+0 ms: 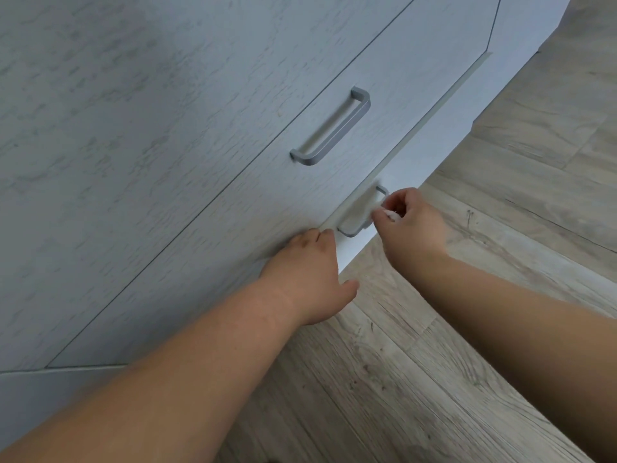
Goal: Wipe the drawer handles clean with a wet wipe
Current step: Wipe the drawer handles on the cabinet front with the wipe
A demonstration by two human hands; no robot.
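A white wet wipe (362,208) is draped over the lower grey drawer handle (350,232), covering most of its bar. My right hand (412,225) pinches the wipe's end beside the handle, fingers curled round it. My left hand (310,275) rests on the top edge of the lowest drawer front (233,272), just left of that handle; its fingers lie over the edge and are partly hidden. The upper grey handle (334,128) on the drawer above is bare and untouched.
The pale wood-grain cabinet front (117,128) fills the left and top of the view. Wood-look floor planks (467,329) run along the right and bottom, below both forearms.
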